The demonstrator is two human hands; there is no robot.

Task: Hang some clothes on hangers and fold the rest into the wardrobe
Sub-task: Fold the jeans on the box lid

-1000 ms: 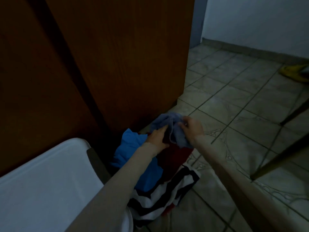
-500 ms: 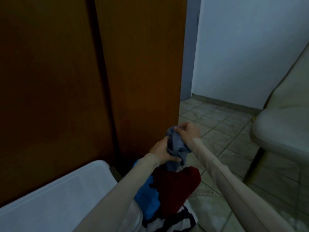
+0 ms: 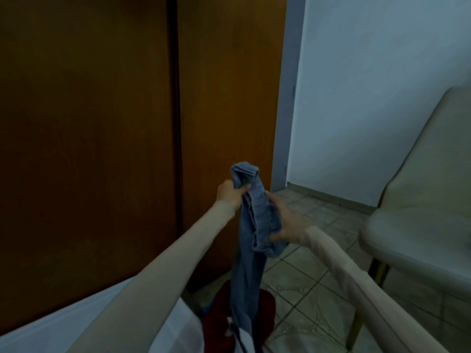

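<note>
Blue, perhaps denim garment (image 3: 248, 240) hangs bunched from both hands

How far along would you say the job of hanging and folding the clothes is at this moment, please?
Nothing looks done: the wardrobe doors are shut, and no hanger shows. In hand: the left hand grips the jeans near the top, while the right hand holds their bunched edge. Left: the red garment and a striped piece lie below.
</note>
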